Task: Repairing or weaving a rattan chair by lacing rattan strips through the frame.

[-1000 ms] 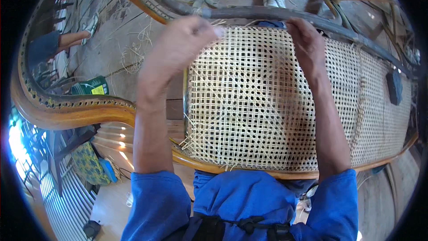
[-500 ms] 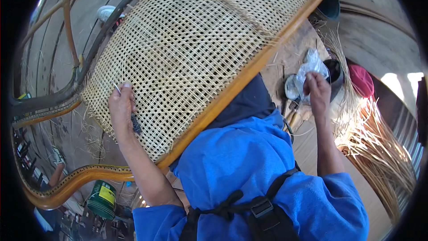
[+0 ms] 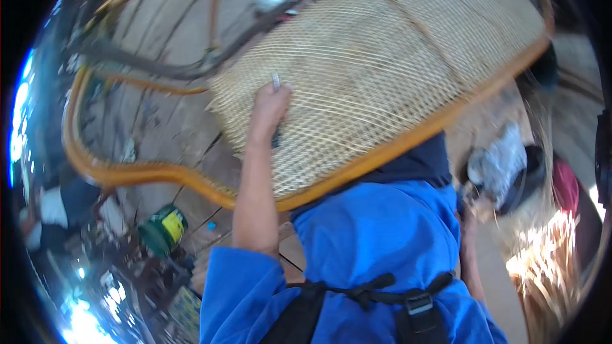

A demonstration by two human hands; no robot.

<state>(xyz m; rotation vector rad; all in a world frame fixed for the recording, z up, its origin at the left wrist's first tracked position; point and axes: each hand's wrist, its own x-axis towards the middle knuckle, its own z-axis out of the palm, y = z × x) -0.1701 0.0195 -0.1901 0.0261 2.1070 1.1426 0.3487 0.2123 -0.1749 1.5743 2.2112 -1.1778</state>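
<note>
A woven cane panel [image 3: 357,76] in a curved orange-brown wooden frame [image 3: 395,146] lies slanted across my lap. My left hand [image 3: 271,108] rests over its left part, fingers closed round a slim object with a pale tip [image 3: 276,81] poking out above the thumb. Something dark shows below that palm; I cannot make out what it is. My right hand [image 3: 475,209] is low beside my right thigh, blurred and partly behind my blue shirt [image 3: 376,236]. It is close to small dark tools and just below a crumpled clear plastic bag [image 3: 505,159]; its fingers are too smeared to read.
A bundle of loose cane strands [image 3: 548,251] lies at the right, near a dark red cloth [image 3: 565,185]. Curved chair framing [image 3: 146,175] spreads at the left above a green bucket [image 3: 163,229]. Another person [image 3: 54,207] appears at the far left.
My view has swung left, so the scene sits farther right. My right hand has left the plastic bag and dropped toward the tools beside my thigh. My left hand still grips the slim object.
</note>
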